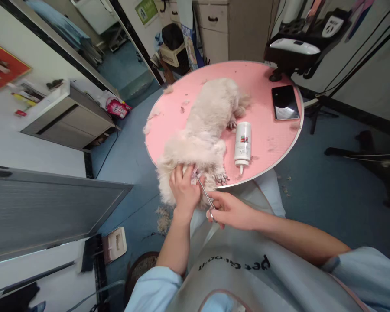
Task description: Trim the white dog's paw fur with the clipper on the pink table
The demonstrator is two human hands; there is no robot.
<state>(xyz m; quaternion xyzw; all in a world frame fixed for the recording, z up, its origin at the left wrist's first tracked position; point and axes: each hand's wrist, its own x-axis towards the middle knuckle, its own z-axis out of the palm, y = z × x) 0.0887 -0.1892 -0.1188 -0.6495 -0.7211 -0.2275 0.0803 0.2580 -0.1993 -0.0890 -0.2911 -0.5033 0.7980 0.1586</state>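
Observation:
A cream-coated dog point(211, 108) lies on its side on the pink round table point(266, 143), its head at the near edge. My left hand point(185, 188) is closed on the dog's ear, with its fingers pressed into the fur around a patch of pink skin. In my right hand point(229, 210) is a slim silver hemostat point(206, 193), its ring handles around my fingers. The hemostat's tips reach the ear beside my left fingers; what lies between them is too small to tell. Near the dog's paws lies a white nozzle bottle point(243, 145).
A dark phone point(285, 102) lies at the table's right side. A black tool holder point(292, 52) stands beyond it. Loose fur clumps point(164, 219) lie on the floor at the left, and tufts are scattered over the table. A grey apron point(240, 268) covers my lap.

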